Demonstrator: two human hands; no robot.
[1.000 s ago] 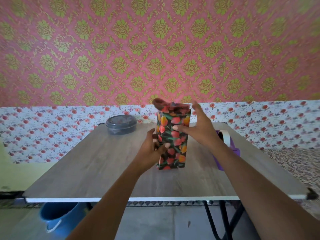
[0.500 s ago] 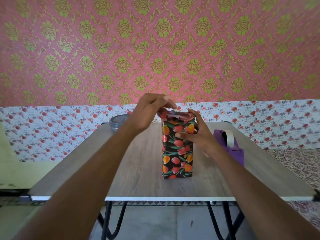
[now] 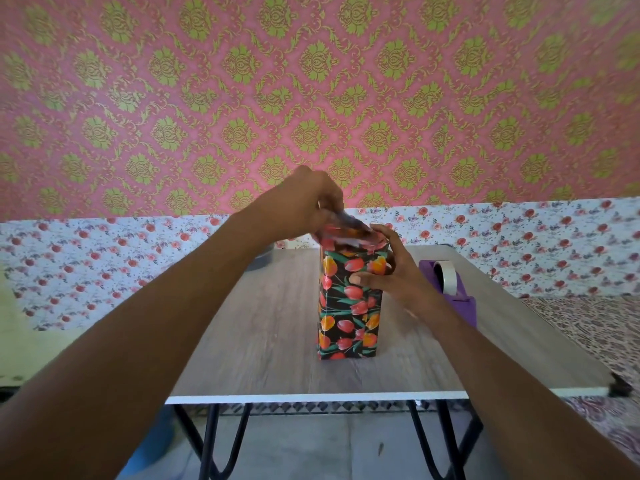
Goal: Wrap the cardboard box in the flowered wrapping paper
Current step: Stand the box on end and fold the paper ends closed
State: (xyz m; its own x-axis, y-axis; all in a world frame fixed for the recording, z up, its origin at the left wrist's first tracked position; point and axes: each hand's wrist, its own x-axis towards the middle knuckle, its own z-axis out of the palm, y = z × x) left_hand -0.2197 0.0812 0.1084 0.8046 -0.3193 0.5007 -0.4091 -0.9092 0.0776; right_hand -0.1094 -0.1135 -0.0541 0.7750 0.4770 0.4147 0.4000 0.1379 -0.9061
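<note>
Standing upright at mid-surface (image 3: 259,341), the cardboard box (image 3: 346,296) is sheathed in flowered wrapping paper (image 3: 349,329). The right grip (image 3: 391,275) clasps its upper right side, thumb on the near face. The left grip (image 3: 308,206) pinches the paper's top flap. A purple tape dispenser (image 3: 457,296) sits just right.

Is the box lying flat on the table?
No, the box stands upright on the table.

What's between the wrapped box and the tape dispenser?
Head view: the right hand, gripping the box near its top, with its wrist partly in front of the tape dispenser. Lower down, only table shows.
</note>
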